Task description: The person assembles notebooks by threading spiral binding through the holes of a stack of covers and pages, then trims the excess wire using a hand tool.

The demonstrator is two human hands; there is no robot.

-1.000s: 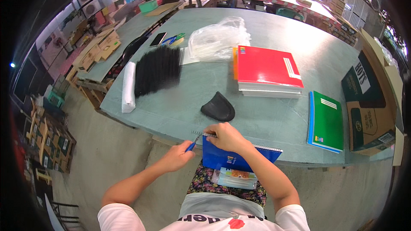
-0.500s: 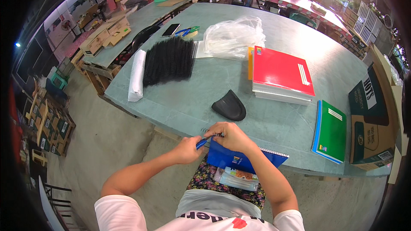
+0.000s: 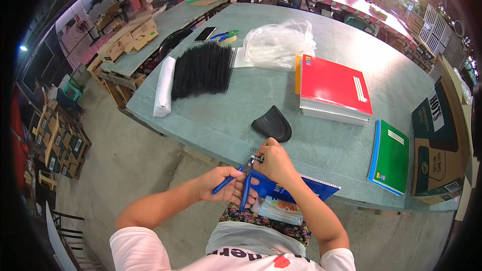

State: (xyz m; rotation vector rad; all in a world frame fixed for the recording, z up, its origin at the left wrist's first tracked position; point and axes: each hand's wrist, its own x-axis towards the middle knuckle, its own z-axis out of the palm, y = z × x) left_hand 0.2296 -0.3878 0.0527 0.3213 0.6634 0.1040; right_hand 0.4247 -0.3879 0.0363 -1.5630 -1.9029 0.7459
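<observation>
My left hand (image 3: 221,184) holds a pair of blue-handled pliers (image 3: 246,190), whose handles stand apart and whose jaws point up at the end of a notebook's spine. A blue spiral notebook (image 3: 321,186) lies at the table's near edge, partly hidden under my right forearm. Fingers bent, my right hand (image 3: 276,163) pinches at the coil end beside the plier jaws; a bit of dark coil shows there. Just beyond it lies a black curved pad (image 3: 271,123) on the table.
Black spiral coils (image 3: 202,71) lie in a bundle beside a white roll (image 3: 164,88). Behind are a phone (image 3: 206,34), a clear plastic bag (image 3: 279,43) and scissors-like tools. Red notebooks (image 3: 335,86) are stacked right of centre, near a green notebook (image 3: 392,155) and a cardboard box (image 3: 436,165).
The plier handles have spread apart in my left hand, and its fingers have loosened. My right hand has shifted slightly at the coil end.
</observation>
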